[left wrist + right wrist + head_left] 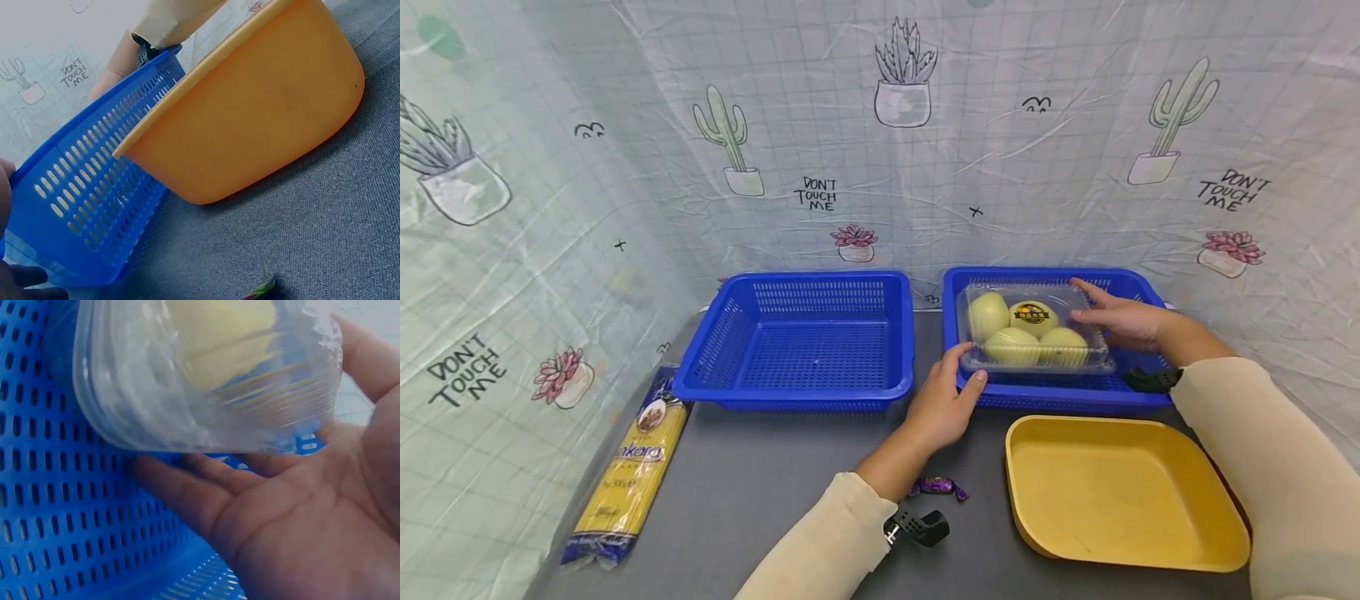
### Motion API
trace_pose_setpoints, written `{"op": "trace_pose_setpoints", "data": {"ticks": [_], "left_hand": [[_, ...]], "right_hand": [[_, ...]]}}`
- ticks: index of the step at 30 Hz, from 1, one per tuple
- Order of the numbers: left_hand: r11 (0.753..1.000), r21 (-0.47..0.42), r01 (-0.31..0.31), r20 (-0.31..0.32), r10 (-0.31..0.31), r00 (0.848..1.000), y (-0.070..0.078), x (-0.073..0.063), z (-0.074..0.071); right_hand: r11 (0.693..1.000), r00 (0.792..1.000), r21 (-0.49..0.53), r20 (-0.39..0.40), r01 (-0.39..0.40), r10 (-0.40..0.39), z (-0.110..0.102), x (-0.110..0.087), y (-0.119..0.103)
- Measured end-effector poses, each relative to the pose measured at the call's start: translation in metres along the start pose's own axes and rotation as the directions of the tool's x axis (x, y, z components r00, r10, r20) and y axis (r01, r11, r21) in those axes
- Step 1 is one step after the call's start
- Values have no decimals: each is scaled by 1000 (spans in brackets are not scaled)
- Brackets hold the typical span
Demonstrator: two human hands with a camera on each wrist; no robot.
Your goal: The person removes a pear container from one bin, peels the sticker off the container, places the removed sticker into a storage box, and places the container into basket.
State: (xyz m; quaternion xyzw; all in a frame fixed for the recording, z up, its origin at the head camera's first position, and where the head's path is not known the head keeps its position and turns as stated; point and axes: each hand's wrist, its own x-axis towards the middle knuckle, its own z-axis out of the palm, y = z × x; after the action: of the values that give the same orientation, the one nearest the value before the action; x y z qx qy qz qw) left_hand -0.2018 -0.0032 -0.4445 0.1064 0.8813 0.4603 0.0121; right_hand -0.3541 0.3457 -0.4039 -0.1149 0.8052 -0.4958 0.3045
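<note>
A clear plastic box of fruit [1032, 364] holds several pale green round fruits under a lid with a dark label. It sits tilted over the right blue basket [1060, 400], its front left corner by the basket's rim. My right hand [1127, 323] grips the box's right end, thumb at its side and fingers [187, 487] reaching beneath it. At the front left corner my left hand [943, 404] holds the box between thumb and forefinger; its other fingertips are hidden. Only a bit of that hand shows at the left wrist view's edge.
Another blue basket [816, 392] stands left of centre. A yellow tray [1120, 492] lies in front of the right basket. A purple-wrapped candy [938, 486] is beside my left wrist, and a pack of spaghetti [632, 475] lies at far left. A printed curtain [775, 150] encloses the table.
</note>
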Motion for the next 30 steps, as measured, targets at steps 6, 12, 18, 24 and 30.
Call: {"op": "trace_pose_setpoints", "data": {"ticks": [6,12,18,24,30], "left_hand": [[1000,-19,-14,-4,14,1000,0,1,-1],[999,-28,-26,-12,26,1000,0,1,0],[999,-34,-18,-13,18,1000,1,-1,1],[998,-57,-5,-6,4,1000,1,0,0],[998,-71,-2,-18,1,1000,2,-1,1]], "right_hand": [[986,997,155,37,56,-62,-1,-4,0],[982,997,173,-6,71,-71,0,-5,1],[988,997,135,-44,71,-66,0,-5,2],[989,993,127,-94,77,-66,-1,-4,3],[990,993,121,-101,70,-58,-4,-3,4]]}}
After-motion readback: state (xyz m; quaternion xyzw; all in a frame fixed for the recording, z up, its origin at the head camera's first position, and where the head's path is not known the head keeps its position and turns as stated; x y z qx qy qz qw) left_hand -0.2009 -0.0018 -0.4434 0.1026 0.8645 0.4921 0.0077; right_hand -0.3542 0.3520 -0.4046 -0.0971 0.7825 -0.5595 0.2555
